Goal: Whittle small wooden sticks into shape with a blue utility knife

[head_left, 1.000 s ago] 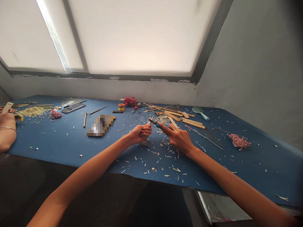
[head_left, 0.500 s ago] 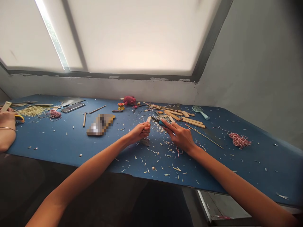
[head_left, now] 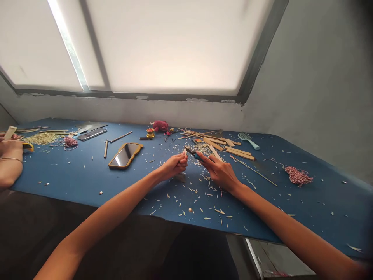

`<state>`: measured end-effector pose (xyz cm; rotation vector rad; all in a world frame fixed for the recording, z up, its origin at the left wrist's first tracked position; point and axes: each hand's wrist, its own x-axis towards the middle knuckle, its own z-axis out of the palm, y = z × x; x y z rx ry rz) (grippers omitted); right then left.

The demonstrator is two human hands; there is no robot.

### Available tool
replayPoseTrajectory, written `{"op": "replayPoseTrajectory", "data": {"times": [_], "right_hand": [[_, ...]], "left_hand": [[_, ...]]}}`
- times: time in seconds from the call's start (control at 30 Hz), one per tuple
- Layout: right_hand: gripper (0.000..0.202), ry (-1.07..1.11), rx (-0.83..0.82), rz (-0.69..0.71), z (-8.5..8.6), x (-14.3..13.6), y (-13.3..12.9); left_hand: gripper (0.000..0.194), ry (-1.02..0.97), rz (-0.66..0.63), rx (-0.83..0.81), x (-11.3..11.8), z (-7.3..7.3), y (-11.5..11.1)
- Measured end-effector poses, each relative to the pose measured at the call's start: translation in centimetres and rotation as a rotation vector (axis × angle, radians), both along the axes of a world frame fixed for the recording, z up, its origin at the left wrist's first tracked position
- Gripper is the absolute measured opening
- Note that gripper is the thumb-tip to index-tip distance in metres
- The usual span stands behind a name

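Observation:
My left hand (head_left: 175,165) is closed around a pale wooden strip (head_left: 185,151), whose upper end sticks out above the fingers. My right hand (head_left: 220,171) grips a knife (head_left: 197,155) with a teal handle, its dark blade touching or very close to the strip's tip. Pale shavings (head_left: 204,148) lie on the blue table (head_left: 122,192) behind and below both hands. Just behind my right hand are flat wooden pieces (head_left: 239,153) and thin sticks.
A phone in a yellow case (head_left: 125,155) lies left of centre. Another person's hand (head_left: 11,155) holds a strip at the far left. Red-and-white string (head_left: 297,175) and a mint hairbrush (head_left: 248,140) lie right. A pink toy (head_left: 160,125) sits near the wall.
The view has shifted slightly, so the scene sits a little further right and lower. The knife blade is nearer the strip in my left hand. Both grips are kept.

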<state>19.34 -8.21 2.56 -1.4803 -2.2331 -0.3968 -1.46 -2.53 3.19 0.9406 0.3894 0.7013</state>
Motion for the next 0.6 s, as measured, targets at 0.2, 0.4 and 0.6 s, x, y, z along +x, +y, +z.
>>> {"op": "replayPoseTrajectory", "data": {"times": [0.2, 0.4, 0.6], "right_hand": [[0.048, 0.002, 0.009, 0.007, -0.2, -0.2, -0.2], [0.047, 0.059, -0.011, 0.04, -0.3, 0.0, -0.3], [0.046, 0.108, 0.007, 0.046, -0.8, 0.3, -0.2]], "left_hand": [[0.024, -0.04, -0.043, -0.007, 0.0, -0.4, 0.0], [0.024, -0.049, -0.081, -0.061, -0.1, -0.2, -0.2], [0.017, -0.084, -0.131, -0.205, -0.5, 0.8, -0.4]]}}
